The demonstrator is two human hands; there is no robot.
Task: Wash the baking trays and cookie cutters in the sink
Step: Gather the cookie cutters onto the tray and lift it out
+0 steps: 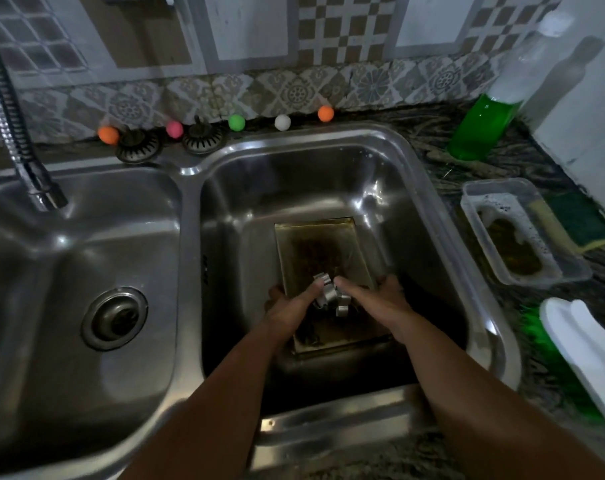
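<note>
Both forearms are running out past the bottom edge. The fingers of the left hand (287, 308) and right hand (380, 299) are hiding beneath the baking tray (320, 251), whose near end is sinking into shadow. The cookie cutters (329, 294) are blurring, their shapes unreadable. The faucet hose (8, 109) is leaving the frame at left.

Steel-grey double sink (190, 216). Baking tray (323, 251) in right basin brownish, dark stained centre. Cookie cutters (329, 294) shiny silver. Far ledge balls: orange (108, 135), pink (174, 129), green (236, 122), white (282, 122), orange (325, 113). Far-right bottle (481, 129) bright green liquid. Sponge (578, 221) dark green over yellow. Backsplash tiles (294, 91) grey-beige floral pattern. Countertop (439, 133) dark marbled.
</note>
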